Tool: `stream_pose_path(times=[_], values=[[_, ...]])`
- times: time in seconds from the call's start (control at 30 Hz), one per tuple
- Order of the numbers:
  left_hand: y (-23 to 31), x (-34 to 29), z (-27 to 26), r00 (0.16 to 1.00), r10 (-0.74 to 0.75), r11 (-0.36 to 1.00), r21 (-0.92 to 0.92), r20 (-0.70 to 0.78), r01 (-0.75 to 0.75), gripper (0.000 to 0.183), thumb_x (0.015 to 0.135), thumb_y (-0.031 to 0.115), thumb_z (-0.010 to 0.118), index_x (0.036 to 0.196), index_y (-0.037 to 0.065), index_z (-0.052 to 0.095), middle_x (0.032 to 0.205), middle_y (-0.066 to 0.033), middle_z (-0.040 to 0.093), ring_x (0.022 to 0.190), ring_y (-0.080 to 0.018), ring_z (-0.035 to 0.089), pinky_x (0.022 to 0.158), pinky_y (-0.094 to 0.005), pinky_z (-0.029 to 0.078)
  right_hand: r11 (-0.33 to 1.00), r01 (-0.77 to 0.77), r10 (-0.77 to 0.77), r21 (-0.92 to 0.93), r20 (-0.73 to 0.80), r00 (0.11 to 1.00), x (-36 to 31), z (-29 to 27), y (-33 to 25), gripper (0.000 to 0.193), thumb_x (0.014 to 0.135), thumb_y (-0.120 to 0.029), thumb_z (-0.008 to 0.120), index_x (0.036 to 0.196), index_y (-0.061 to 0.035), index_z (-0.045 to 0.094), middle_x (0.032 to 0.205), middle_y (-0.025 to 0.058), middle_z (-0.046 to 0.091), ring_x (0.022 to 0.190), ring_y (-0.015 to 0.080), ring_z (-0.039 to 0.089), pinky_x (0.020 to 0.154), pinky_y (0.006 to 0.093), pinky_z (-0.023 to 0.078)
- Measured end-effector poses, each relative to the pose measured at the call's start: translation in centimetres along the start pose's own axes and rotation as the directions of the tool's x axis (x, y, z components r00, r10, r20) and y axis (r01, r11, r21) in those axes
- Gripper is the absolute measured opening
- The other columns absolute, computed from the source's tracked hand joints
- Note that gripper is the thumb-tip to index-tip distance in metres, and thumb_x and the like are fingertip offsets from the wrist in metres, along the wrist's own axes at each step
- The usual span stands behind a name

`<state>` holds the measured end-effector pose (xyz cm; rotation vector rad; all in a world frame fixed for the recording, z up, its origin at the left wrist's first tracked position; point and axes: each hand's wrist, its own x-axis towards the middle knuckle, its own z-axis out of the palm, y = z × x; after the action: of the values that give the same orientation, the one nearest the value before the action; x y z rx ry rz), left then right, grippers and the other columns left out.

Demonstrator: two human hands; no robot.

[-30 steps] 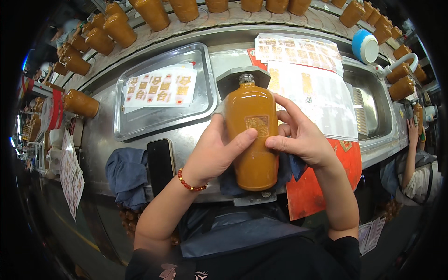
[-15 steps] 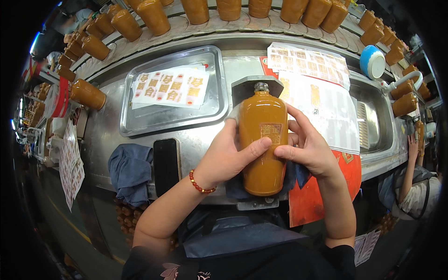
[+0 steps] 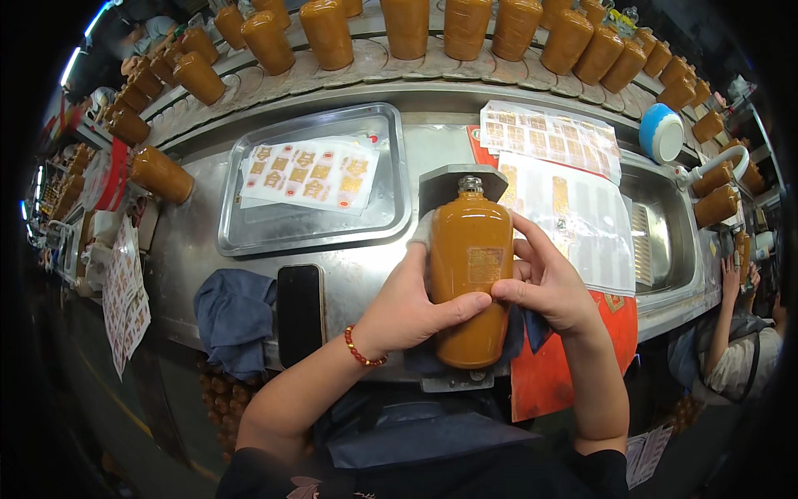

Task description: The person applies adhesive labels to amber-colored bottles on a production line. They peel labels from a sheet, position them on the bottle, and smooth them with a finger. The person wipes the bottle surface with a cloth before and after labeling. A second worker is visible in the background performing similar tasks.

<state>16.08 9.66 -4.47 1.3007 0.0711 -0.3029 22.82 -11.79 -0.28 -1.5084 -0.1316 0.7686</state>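
A glossy brown bottle (image 3: 470, 224) with a clear glass top leans back in front of me, its neck at a grey metal rest (image 3: 445, 176) with angled corners. My left hand (image 3: 420, 303) is closed round its left side, the thumb lying across the front. A bit of whitish cloth shows at the fingers there. From the right, my right hand (image 3: 553, 291) grips it, thumb near the other thumb tip. Just above the thumbs sits a small gold rectangular label (image 3: 485, 266) on the bottle. Dark blue cloth (image 3: 532, 328) lies under the bottle.
Left lie a metal tray (image 3: 312, 241) with label sheets (image 3: 307, 175), a phone (image 3: 301, 316) and a blue cloth (image 3: 237, 320). Right are more label sheets (image 3: 573, 216) on a red sheet (image 3: 553, 366), a sink (image 3: 669, 241) and a blue-white container (image 3: 662, 133). Bottles (image 3: 406, 29) line a conveyor behind.
My left thumb has slid down off the label to the bottle below it. The conveyor bottles have shifted right. The whole view sits slightly lower.
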Motion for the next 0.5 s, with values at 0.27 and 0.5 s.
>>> stream_pose_path(times=[0.27, 0.5], values=[[-0.1, -0.1, 0.3, 0.999, 0.034, 0.999, -0.004, -0.014, -0.034, 0.091, 0.082, 0.038, 0.086, 0.139, -0.013, 0.036, 0.135, -0.0231, 0.054, 0.130, -0.0275, 0.054, 0.109, -0.0387, 0.045, 1.000, 0.014, -0.014, 0.023, -0.007, 1.000, 0.0, 0.0, 0.2, 0.089, 0.086, -0.011, 0.083, 0.158, -0.0024, 0.032, 0.130, 0.0192, 0.061, 0.079, 0.0033, 0.058, 0.070, 0.0183, 0.048], [0.5, 1.5, 0.5, 0.988, -0.018, 0.997, -0.078, -0.154, 0.006, 0.080, 0.090, 0.036, 0.080, 0.137, -0.014, 0.039, 0.131, -0.0227, 0.058, 0.122, -0.0246, 0.059, 0.103, -0.0366, 0.049, 0.999, -0.013, 0.012, 0.043, 0.012, 1.000, 0.4, 0.3, -1.4, 0.075, 0.092, -0.009, 0.077, 0.154, 0.0031, 0.035, 0.128, 0.0198, 0.063, 0.094, 0.0117, 0.068, 0.082, 0.0237, 0.055]])
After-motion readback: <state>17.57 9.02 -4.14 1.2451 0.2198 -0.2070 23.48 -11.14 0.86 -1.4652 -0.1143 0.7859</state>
